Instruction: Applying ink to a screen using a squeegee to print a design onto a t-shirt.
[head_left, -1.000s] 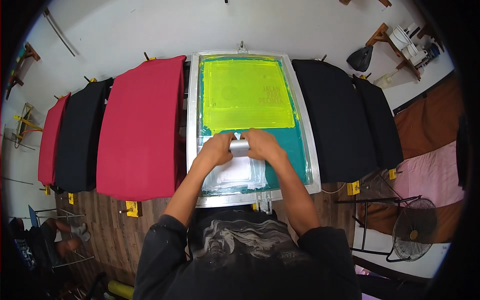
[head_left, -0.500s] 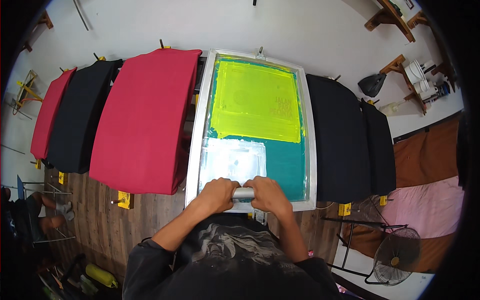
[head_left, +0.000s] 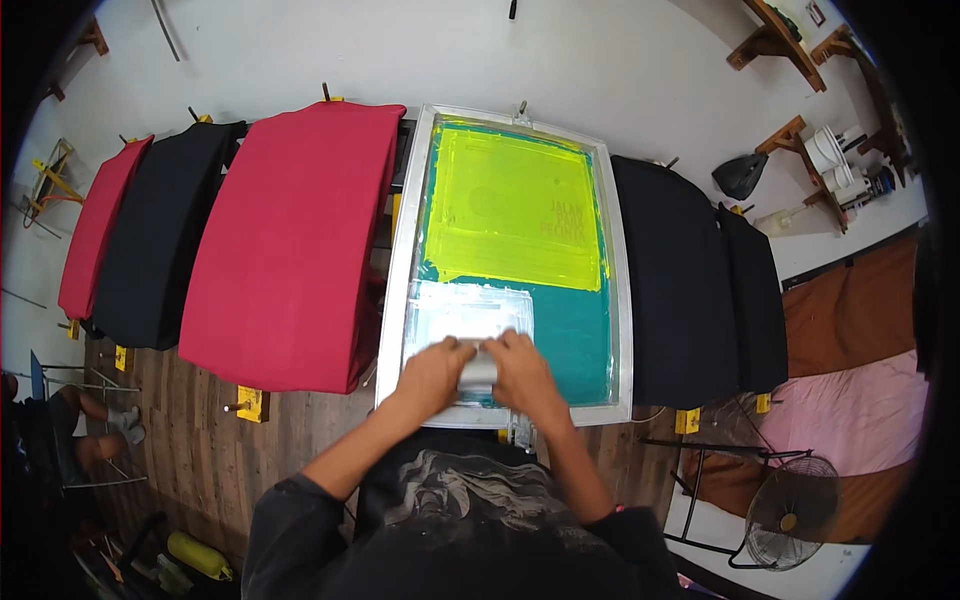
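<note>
Both my hands grip a grey squeegee (head_left: 478, 372), my left hand (head_left: 432, 378) at its left end and my right hand (head_left: 524, 378) at its right end. The squeegee stands over the near white ink area (head_left: 465, 307) of a printing screen (head_left: 624, 330). The screen has a metal frame and a teal mesh (head_left: 572, 345). A large yellow-green ink patch (head_left: 510, 205) covers its far part, with faint lettering showing. My hands hide the squeegee's lower edge and some of the white ink.
Red shirt-covered boards (head_left: 290, 250) and a black one (head_left: 165, 240) stand to the left. More black cloth-covered boards (head_left: 675, 280) are at the right. Nearby are a standing fan (head_left: 790, 515), hanging brown and pink cloth (head_left: 840, 410), and a seated person (head_left: 85, 420).
Both hands have shifted slightly away from me with the squeegee, over the white ink. The squeegee's handle now appears more tilted.
</note>
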